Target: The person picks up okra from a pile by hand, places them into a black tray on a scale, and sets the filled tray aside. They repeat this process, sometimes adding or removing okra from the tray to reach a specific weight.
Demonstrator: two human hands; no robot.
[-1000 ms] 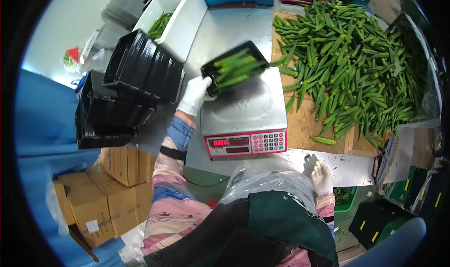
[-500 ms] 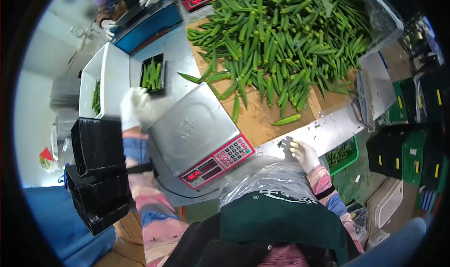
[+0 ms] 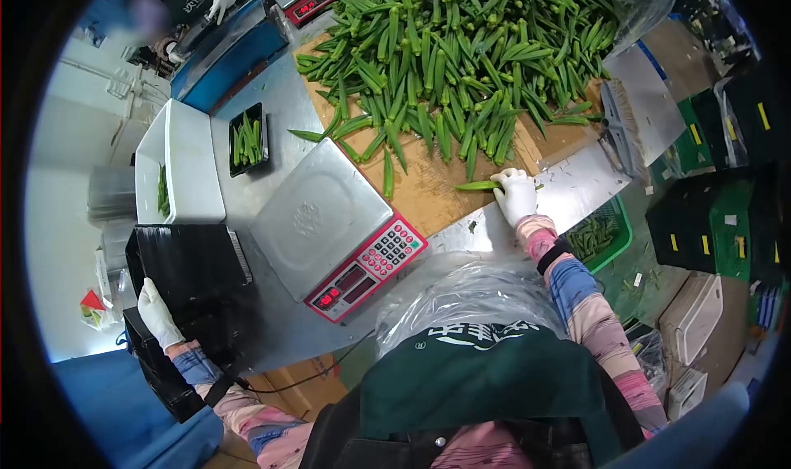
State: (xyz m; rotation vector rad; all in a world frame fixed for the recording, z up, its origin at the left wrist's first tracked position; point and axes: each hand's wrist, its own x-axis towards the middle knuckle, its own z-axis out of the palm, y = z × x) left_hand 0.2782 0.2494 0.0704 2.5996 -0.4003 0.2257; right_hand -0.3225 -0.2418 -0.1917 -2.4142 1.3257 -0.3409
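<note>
My left hand [image 3: 158, 314], in a white glove, lies against the left side of the stacked black trays [image 3: 194, 259], fingers stretched out. My right hand [image 3: 517, 197], gloved too, is closed on an okra pod [image 3: 476, 186] at the front edge of the cardboard. A large heap of okra [image 3: 461, 65] covers the cardboard beyond it. Between my hands stands a scale [image 3: 321, 214] with a bare steel plate and a lit red display. Behind the scale, to the left, a black tray [image 3: 247, 140] holds several okra pods.
A white bin [image 3: 194, 164] with some okra inside stands at the left. Below the table's right edge sits a green basket [image 3: 622, 238] of okra. A co-worker's gloved hand [image 3: 222, 0] is at the far left, near a blue container [image 3: 222, 53] and another scale [image 3: 305, 4].
My left hand has moved from beside the okra-filled tray down to the stacked black trays. My right hand has reached forward from the table edge and taken hold of a loose okra pod.
</note>
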